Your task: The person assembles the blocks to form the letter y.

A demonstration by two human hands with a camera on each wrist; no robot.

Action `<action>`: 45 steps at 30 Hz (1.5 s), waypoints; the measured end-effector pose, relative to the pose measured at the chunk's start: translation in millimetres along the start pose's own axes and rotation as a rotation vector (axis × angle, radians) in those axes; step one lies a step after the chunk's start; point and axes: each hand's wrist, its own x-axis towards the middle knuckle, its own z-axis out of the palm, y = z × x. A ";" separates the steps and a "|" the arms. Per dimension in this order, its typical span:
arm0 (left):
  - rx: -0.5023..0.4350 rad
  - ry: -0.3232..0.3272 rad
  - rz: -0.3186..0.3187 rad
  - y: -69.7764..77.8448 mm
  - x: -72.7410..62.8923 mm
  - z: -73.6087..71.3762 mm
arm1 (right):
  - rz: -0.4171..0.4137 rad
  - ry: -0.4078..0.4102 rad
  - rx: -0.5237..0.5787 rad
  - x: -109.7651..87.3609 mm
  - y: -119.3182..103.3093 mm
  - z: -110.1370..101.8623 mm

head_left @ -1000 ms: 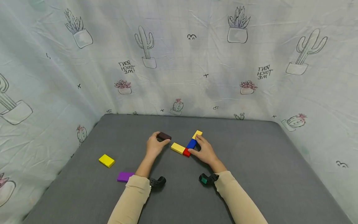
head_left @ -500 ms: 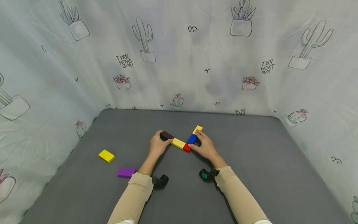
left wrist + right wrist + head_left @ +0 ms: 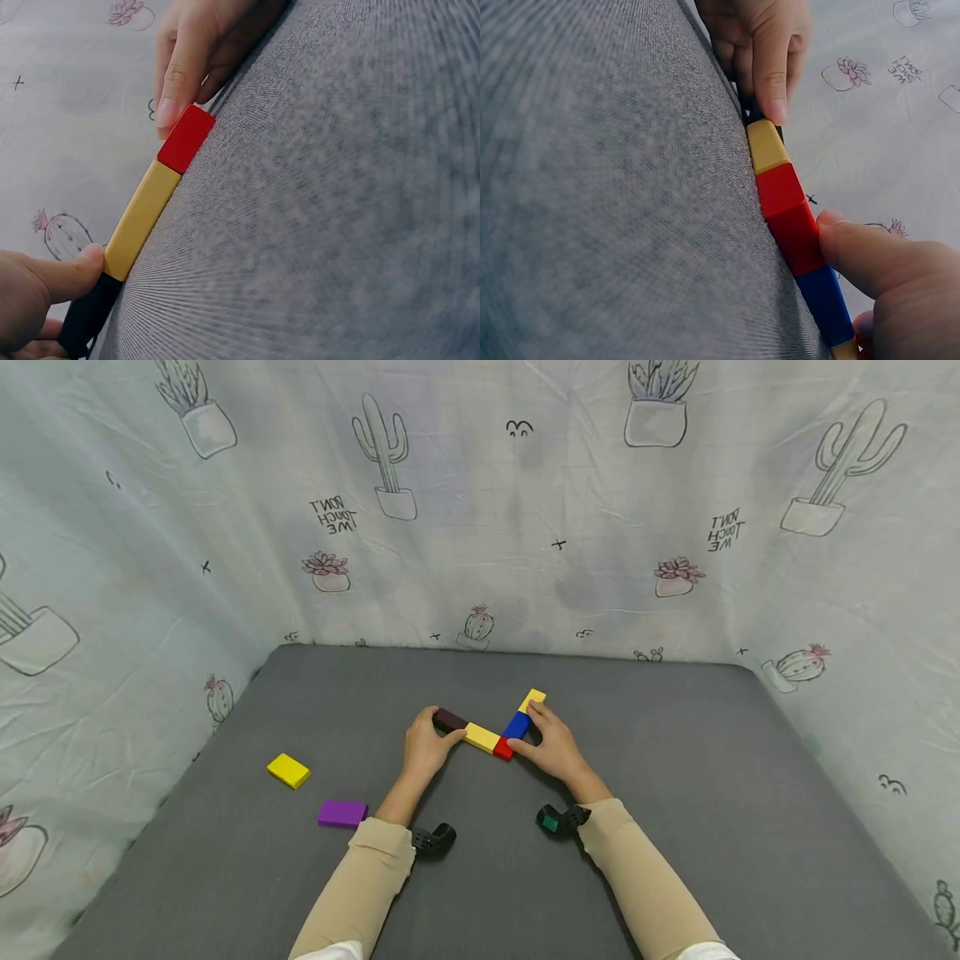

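Five-sided no shape here, just a V of flat blocks on the grey table: a dark brown block [image 3: 450,720], a pale yellow block [image 3: 482,737], a red block [image 3: 503,748], a blue block [image 3: 517,726] and a second pale yellow block [image 3: 534,696]. My left hand [image 3: 424,748] grips the dark brown block, its thumb at the seam with the pale yellow one. Along the other arm of the V, my right hand [image 3: 558,752] holds the blocks between thumb and fingers. Its thumb presses the red block [image 3: 796,232]; its fingers reach the far pale yellow block.
To the left lie a bright yellow block [image 3: 288,771] and, nearer, a purple block [image 3: 342,813] beside the left sleeve. Black wrist cameras sit on both wrists. A curtain [image 3: 480,510] with printed cacti hangs behind the grey table [image 3: 675,760].
My left hand has moved right and brought the dark brown block against the end of the pale yellow block. The right hand stays on its blocks. The head view has tilted slightly downward.
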 end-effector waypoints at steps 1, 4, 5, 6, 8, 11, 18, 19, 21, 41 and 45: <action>0.005 0.000 0.001 -0.1 -0.1 0.0 | 0.003 -0.001 0.002 0.2 -0.3 -0.1; 0.016 0.002 -0.005 -0.3 -0.5 0.2 | 0.006 -0.002 0.003 0.4 -0.6 0.0; 0.019 0.005 -0.007 -0.6 -0.5 0.6 | 0.005 -0.003 0.001 0.4 -0.5 0.1; 0.020 0.008 -0.010 -0.7 -0.5 0.9 | 0.008 -0.003 0.002 0.4 -0.6 0.4; 0.029 0.011 -0.013 -1.2 -0.9 1.6 | 0.002 0.000 -0.001 0.2 -0.5 0.9; 0.045 0.018 0.001 -2.5 -1.8 1.9 | -0.002 0.005 -0.001 0.1 -0.7 2.1; 0.026 -0.002 -0.006 -2.1 -4.0 -4.7 | -0.014 0.005 0.000 0.9 -1.9 3.7; 0.024 -0.008 -0.011 -1.4 -4.3 -6.4 | -0.018 0.006 0.002 1.4 -2.0 3.6; 0.022 -0.021 -0.014 0.2 -5.1 -10.2 | -0.028 0.013 0.007 2.7 -2.2 3.1; 0.140 -0.067 0.071 -14.4 -61.1 -62.1 | -0.013 -0.013 0.017 -3.9 1.0 0.5; 0.221 -0.058 0.078 -24.6 -72.4 -80.5 | -0.011 -0.009 0.016 -2.3 1.9 -0.4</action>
